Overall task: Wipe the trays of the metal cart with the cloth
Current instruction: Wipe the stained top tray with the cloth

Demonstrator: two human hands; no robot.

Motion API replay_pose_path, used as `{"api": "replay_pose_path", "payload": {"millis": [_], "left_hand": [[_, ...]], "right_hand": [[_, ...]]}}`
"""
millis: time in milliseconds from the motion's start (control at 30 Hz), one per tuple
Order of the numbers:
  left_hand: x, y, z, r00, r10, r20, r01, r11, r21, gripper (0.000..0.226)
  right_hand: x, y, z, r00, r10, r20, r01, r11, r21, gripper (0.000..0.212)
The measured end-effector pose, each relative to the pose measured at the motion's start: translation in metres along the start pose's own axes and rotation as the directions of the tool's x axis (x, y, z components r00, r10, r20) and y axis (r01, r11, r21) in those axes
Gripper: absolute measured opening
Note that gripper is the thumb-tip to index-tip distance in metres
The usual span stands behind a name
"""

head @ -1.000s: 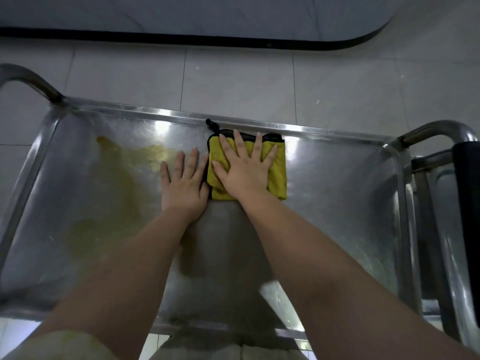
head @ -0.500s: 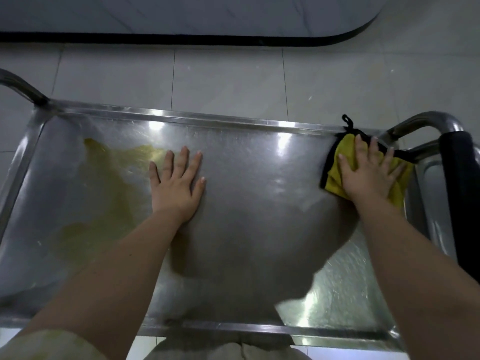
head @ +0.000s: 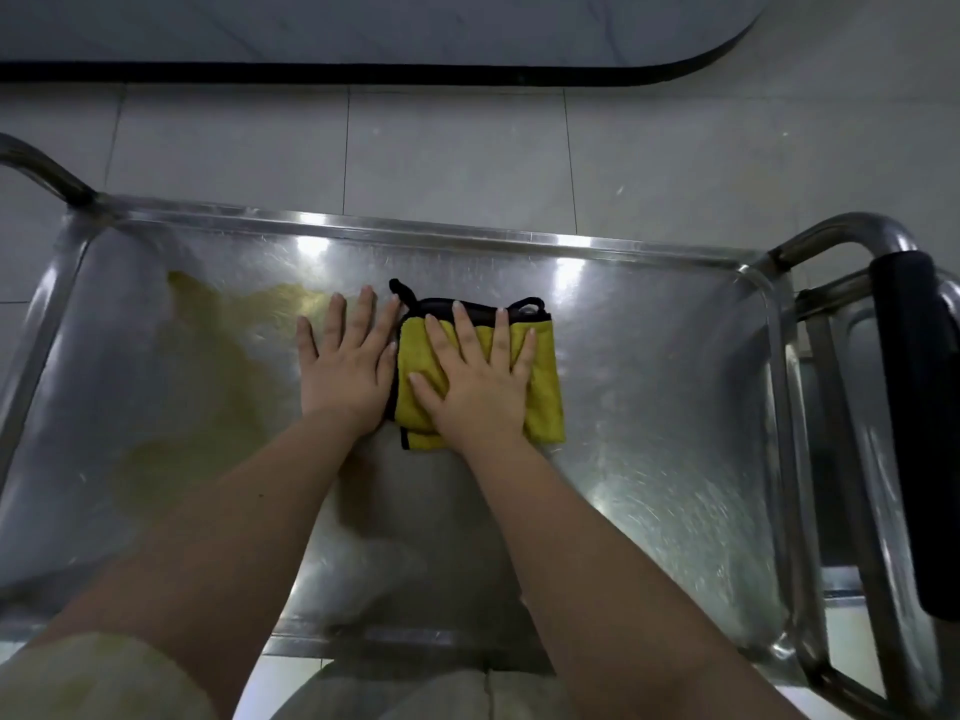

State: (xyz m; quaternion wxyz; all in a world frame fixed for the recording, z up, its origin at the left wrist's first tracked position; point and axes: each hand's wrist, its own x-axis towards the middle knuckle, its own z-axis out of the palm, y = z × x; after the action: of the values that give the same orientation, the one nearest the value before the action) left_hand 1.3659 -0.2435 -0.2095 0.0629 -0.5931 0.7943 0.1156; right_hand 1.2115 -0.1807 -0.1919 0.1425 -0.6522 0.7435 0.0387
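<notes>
On the top tray (head: 649,356) of the metal cart, a yellowish smear (head: 208,366) spreads over the left part of the steel, reaching from near the far-left corner toward the middle. Just right of it the left hand (head: 348,366) lies flat on the bare metal, palm down, fingers spread and pointing away from the person; its grip is apart and holds nothing. Its thumb side comes right up to the left edge of the cloth (head: 540,376), a folded yellow cloth with black trim and a small black loop at its far edge. The right hand (head: 478,381) presses flat on top of that cloth, fingers splayed, grip apart, pinning it to the tray near the centre rather than clutching it. Further right the tray surface is bare and shiny. At the far right stands the cart's tubular handle (head: 841,231) with a black grip sleeve (head: 919,407).
</notes>
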Motion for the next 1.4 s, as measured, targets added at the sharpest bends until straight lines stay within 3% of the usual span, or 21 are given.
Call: {"api": "replay_pose_path", "payload": {"millis": [133,233,333,433,533,633,767,833,1000,1133,1267,1400], "left_hand": [[0.000,0.007,-0.003,1.000,-0.001,0.031,0.002,1.000,-0.027,0.055],[-0.002,0.011,-0.003,1.000,-0.004,0.028,0.005,1.000,-0.029,0.056],[-0.001,0.012,-0.001,1.000,-0.005,0.018,0.006,0.999,-0.036,0.056],[-0.001,0.013,0.002,1.000,0.001,0.013,-0.001,1.000,-0.023,0.056],[-0.002,0.011,0.003,1.000,0.000,0.007,0.000,1.000,-0.012,0.056],[-0.002,0.009,0.003,1.000,0.003,-0.003,-0.003,1.000,-0.028,0.056],[-0.002,0.010,0.002,1.000,0.010,0.004,-0.010,1.000,-0.028,0.055],[-0.002,0.008,0.002,1.000,0.012,0.000,-0.012,1.000,-0.025,0.055],[-0.003,0.001,-0.001,1.000,0.030,-0.004,-0.030,0.998,-0.064,0.054],[-0.002,0.001,-0.001,0.999,0.045,-0.003,-0.045,0.998,-0.052,0.055],[-0.003,0.004,0.001,0.999,0.048,0.001,-0.048,0.997,-0.055,0.055],[-0.003,0.008,0.002,0.999,0.041,0.006,-0.041,0.999,-0.021,0.055]], "right_hand": [[-0.011,0.070,-0.006,0.999,0.047,-0.006,-0.047,0.999,0.005,0.071],[-0.035,0.151,-0.012,0.958,0.283,-0.038,-0.282,0.959,0.038,0.072],[-0.058,0.223,-0.019,0.853,0.522,-0.010,-0.520,0.852,0.060,0.073],[-0.065,0.240,-0.020,0.771,0.636,-0.030,-0.631,0.770,0.092,0.073],[-0.058,0.211,-0.017,0.736,0.677,-0.011,-0.672,0.732,0.110,0.071],[-0.053,0.148,-0.007,0.810,0.586,-0.008,-0.583,0.807,0.093,0.072],[-0.046,0.031,0.008,0.970,0.242,-0.021,-0.240,0.969,0.051,0.073],[-0.048,-0.011,0.016,0.996,0.087,0.002,-0.087,0.996,-0.001,0.072],[-0.052,0.004,0.019,0.999,0.030,-0.027,-0.030,1.000,-0.002,0.070],[-0.080,0.093,0.013,0.967,0.249,-0.051,-0.248,0.969,0.027,0.072],[-0.127,0.202,0.002,0.830,0.557,-0.008,-0.556,0.829,0.056,0.076],[-0.137,0.217,0.000,0.733,0.680,0.021,-0.679,0.730,0.077,0.074]]}}
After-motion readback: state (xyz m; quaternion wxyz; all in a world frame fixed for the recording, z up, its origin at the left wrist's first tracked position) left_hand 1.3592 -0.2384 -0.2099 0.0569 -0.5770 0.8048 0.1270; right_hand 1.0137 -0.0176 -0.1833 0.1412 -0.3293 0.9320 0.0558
